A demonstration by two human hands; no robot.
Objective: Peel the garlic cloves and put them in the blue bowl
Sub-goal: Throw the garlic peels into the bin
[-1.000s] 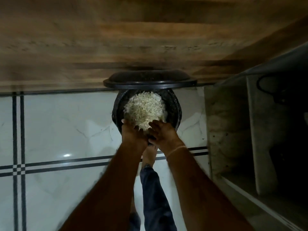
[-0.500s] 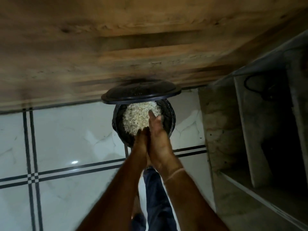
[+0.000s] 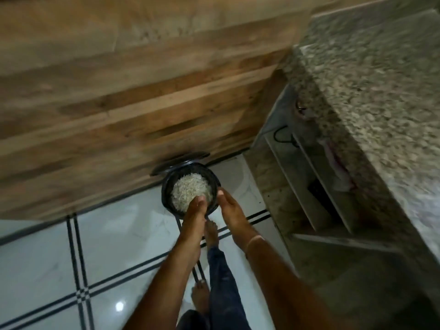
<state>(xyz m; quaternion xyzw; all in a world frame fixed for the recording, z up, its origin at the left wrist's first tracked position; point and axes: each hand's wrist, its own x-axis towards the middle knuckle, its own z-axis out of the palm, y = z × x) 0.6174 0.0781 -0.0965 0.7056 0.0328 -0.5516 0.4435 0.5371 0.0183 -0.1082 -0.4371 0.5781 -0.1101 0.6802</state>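
Nearest, a dark blue trouser leg [image 3: 221, 282] and a bare foot [image 3: 211, 232] are seen on the glossy white tiled floor [image 3: 119, 234] w/ black double lines. Above them the left hand [image 3: 194, 213] is held fingers straight and together, tips at the heap of pale whitish papery shreds [image 3: 188, 189]. The right hand [image 3: 232, 213] is spread flat just beside the right rim, nothing gripped. The shreds are held in a round black bin [image 3: 166, 189] at the floor's far edge. Its black lid [image 3: 178, 163] is propped vs. the brown wood-grain panel [image 3: 119, 103]. At right, a speckled granite counter [image 3: 369, 91] is seen.
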